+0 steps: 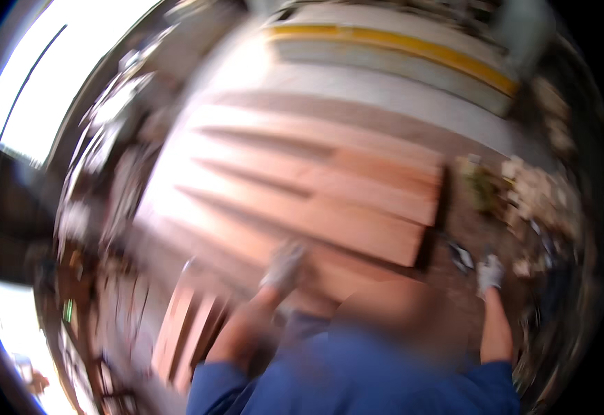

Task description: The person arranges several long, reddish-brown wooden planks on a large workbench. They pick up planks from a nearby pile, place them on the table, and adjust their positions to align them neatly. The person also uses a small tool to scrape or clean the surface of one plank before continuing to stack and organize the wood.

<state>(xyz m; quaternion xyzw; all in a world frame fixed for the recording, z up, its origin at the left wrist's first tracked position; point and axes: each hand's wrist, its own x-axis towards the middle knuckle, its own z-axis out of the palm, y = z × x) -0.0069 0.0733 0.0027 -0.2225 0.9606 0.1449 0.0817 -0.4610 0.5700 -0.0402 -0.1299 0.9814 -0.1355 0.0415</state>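
Observation:
Several long reddish-brown wooden boards (pixel 364 207) lie side by side on a workbench, with dark gaps between some of them. My left hand (pixel 284 266), in a pale glove, is at the nearest board (pixel 239 238); motion blur smears its fingers, so whether it grips the wood is unclear. Out to the right, past the board ends, is my right hand (pixel 490 271), also gloved in a pale colour. It is nearest to a small dark and whitish object (pixel 461 256) on the brown surface, apart from it. Its fingers are blurred too.
Beyond the boards runs a pale machine or bench edge with a yellow strip (pixel 398 43). Light-coloured wood pieces (pixel 540 194) are heaped at the right. More cut boards (pixel 188 332) stand at the lower left. Bright window openings (pixel 39 76) are at the far left.

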